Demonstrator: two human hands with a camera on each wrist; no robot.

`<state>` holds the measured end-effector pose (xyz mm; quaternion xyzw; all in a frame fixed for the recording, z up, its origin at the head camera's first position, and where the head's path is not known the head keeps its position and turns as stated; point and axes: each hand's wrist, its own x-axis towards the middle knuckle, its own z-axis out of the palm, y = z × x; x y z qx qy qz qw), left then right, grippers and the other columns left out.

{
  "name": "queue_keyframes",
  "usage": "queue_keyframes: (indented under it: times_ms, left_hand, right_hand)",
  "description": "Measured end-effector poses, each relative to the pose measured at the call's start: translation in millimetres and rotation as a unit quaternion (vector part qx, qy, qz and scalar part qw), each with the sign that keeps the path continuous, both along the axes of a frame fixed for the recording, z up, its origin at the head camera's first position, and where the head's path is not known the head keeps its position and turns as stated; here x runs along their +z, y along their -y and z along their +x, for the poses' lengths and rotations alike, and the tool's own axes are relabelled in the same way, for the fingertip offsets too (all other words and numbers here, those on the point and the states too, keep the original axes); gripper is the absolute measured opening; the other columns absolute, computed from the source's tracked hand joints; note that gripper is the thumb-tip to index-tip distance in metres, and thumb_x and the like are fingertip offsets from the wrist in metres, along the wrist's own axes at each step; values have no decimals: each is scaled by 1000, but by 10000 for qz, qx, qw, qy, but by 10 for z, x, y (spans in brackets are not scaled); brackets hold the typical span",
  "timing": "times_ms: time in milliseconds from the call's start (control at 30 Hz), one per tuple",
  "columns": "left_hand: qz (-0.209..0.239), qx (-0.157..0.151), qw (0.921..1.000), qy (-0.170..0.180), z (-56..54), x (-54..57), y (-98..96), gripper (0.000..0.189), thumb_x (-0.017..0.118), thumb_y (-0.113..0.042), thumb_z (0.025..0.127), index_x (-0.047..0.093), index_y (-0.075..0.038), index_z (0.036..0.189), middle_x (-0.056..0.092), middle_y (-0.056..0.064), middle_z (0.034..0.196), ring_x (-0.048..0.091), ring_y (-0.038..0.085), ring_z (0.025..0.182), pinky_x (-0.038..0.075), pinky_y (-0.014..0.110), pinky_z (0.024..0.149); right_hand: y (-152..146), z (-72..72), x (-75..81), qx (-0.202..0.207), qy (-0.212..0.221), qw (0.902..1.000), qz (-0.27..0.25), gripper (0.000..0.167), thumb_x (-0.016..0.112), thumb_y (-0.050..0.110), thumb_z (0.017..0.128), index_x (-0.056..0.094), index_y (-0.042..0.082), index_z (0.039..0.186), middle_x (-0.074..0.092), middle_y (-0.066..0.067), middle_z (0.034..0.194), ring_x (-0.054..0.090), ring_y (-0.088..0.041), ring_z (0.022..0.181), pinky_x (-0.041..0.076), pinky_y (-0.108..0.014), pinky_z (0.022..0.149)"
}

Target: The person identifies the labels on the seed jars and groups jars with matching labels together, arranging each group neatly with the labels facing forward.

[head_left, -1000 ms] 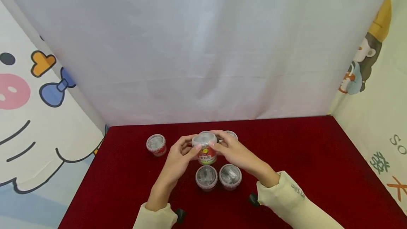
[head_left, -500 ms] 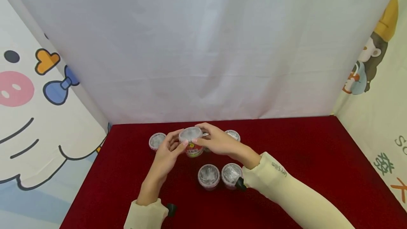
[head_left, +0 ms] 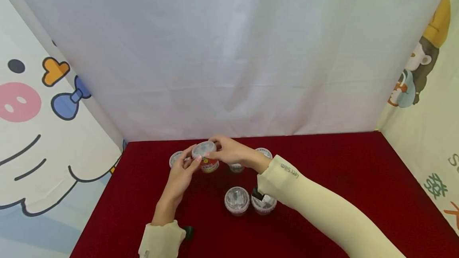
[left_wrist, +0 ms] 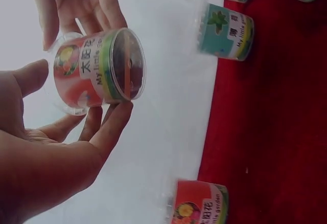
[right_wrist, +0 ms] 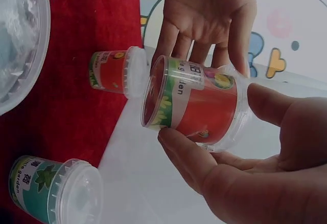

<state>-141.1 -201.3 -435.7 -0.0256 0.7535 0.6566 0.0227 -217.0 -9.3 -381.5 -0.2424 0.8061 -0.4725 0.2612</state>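
Between both hands is a clear lidded plastic cup (head_left: 208, 165) with a red flower label, held above the table. My left hand (head_left: 180, 178) grips its left side, and my right hand (head_left: 229, 151) grips its right side, thumbs near the lid. In the left wrist view the cup (left_wrist: 84, 73) lies sideways across the picture, its dark bottom showing. The right wrist view shows the same cup (right_wrist: 196, 101) with fingers of both hands around it. Another red-labelled cup (right_wrist: 110, 71) stands on the table, partly hidden behind my left hand in the head view.
A teal-labelled cup (head_left: 236, 168) stands behind my right hand, with another cup (head_left: 264, 152) to its right. Two lidded cups (head_left: 237, 201) sit nearer, one partly covered by my right cuff. Red cloth (head_left: 322, 170) covers the table, and a white curtain (head_left: 229, 71) hangs behind.
Both hands have carried the red-labelled cup leftward, from above the near cups toward the cup at far left. The teal-labelled cup behind has come into view.
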Motion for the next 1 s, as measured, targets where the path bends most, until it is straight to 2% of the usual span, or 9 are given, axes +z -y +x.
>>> queue_keyframes:
  times_ms: [267,467,800,900,1000]
  left_hand:
    - [-151,420,9990,-62,-61,-168,27,57,54,-22,113,34,-7,164,38,17,161,40,36,151,36,53,121]
    - [-240,697,9971,-194,-91,-283,0,55,53,-15,113,35,-1,163,40,23,161,42,41,149,37,56,120]
    - [-206,1113,9930,-334,-148,-455,-56,56,56,-6,110,35,1,161,44,25,159,47,38,144,46,34,110]
    - [-158,1175,9923,-360,-158,-493,-74,55,54,-3,110,35,3,161,43,26,160,46,40,145,45,36,111]
    - [-136,1247,9914,-377,-169,-533,-91,55,54,-1,109,35,5,160,43,29,159,45,42,145,43,45,116]
  right_hand:
    - [153,-148,-119,198,-209,9991,295,53,65,19,107,47,-5,151,58,-21,143,58,-32,130,51,-45,108]
    - [217,-235,-178,323,-204,9976,580,57,66,20,107,44,-4,154,55,-21,148,57,-32,133,52,-45,108]
    - [313,-336,-236,538,-356,9938,903,60,71,12,102,44,-6,153,55,-24,148,58,-34,132,53,-42,106]
    - [344,-359,-268,556,-429,9926,992,61,72,9,101,45,-6,153,57,-23,145,59,-33,129,53,-42,105]
    - [386,-386,-318,584,-587,9899,1153,61,75,8,99,47,-6,151,59,-22,143,60,-32,127,52,-41,105]
